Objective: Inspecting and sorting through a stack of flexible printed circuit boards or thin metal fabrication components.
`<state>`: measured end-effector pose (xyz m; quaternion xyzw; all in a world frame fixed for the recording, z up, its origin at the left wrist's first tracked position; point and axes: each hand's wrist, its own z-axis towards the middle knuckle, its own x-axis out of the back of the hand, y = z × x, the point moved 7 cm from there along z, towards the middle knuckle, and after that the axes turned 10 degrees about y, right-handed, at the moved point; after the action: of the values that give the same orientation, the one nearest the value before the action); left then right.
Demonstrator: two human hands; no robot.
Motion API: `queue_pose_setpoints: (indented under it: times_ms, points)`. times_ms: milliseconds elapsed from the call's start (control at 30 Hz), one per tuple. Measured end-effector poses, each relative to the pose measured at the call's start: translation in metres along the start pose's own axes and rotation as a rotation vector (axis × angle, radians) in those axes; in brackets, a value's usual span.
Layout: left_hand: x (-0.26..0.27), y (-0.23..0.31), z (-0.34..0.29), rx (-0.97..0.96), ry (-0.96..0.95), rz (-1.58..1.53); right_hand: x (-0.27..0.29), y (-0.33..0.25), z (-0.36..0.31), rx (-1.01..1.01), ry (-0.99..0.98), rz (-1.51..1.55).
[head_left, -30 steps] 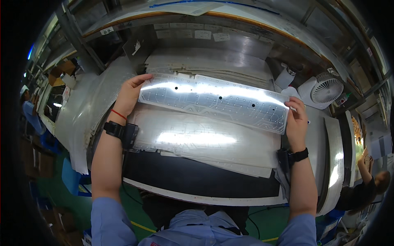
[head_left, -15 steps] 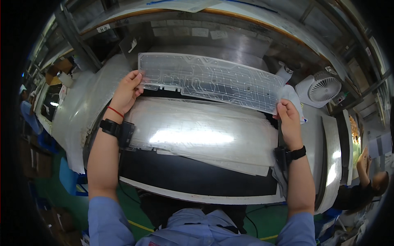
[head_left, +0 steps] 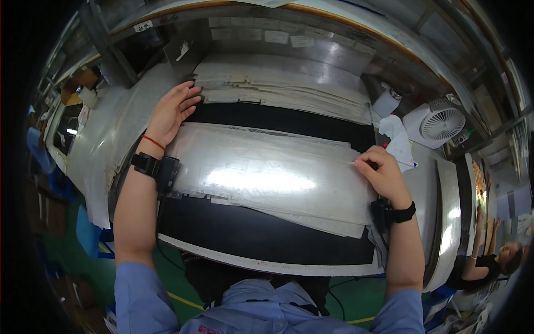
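Note:
My left hand (head_left: 177, 108) is open, its fingers spread beside the left end of a far stack of clear printed plastic sheets (head_left: 283, 78). That stack lies flat at the back of the black work surface. In front of me a nearer stack of similar clear plastic sheets (head_left: 261, 161) reflects a bright glare, its edges slightly uneven. My right hand (head_left: 385, 173) is closed in a pinch at the far right corner of this near stack. Thumb and fingertips meet at the edge of a sheet; how many sheets they grip is hidden.
A white fan (head_left: 439, 122) stands at the right, near a bottle (head_left: 387, 102) and a crumpled white cloth (head_left: 396, 139). More sheets (head_left: 117, 128) pile up at the left. A shelf edge (head_left: 345, 21) runs across the back. Another person (head_left: 489, 267) sits at far right.
The printed sheet held up between both hands has been let go onto the far stack. My right hand has come nearer to the near stack's corner; my left hand has opened.

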<state>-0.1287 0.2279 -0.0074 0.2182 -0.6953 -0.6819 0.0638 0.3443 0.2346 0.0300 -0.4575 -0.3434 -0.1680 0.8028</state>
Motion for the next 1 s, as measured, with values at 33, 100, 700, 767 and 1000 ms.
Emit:
queue_pose_setpoints:
  times_ms: [33, 100, 700, 767, 1000]
  points:
    - [0.001, 0.0, 0.0, 0.004, 0.003, 0.006, -0.001, -0.006, -0.001, -0.006, -0.028, -0.015]
    - [0.002, 0.0, 0.001, 0.009, 0.0, 0.016, -0.003, -0.008, -0.002, -0.038, -0.053, -0.026]
    - [-0.006, 0.001, -0.005, 0.065, -0.095, 0.154, -0.004, -0.006, -0.008, -0.099, -0.123, 0.18]
    - [-0.011, -0.001, -0.011, 0.097, -0.149, 0.213, 0.001, -0.011, -0.005, -0.059, -0.068, 0.183]
    - [-0.025, -0.006, -0.019, -0.028, -0.383, 0.514, 0.002, 0.017, 0.0, -0.161, -0.006, 0.131]
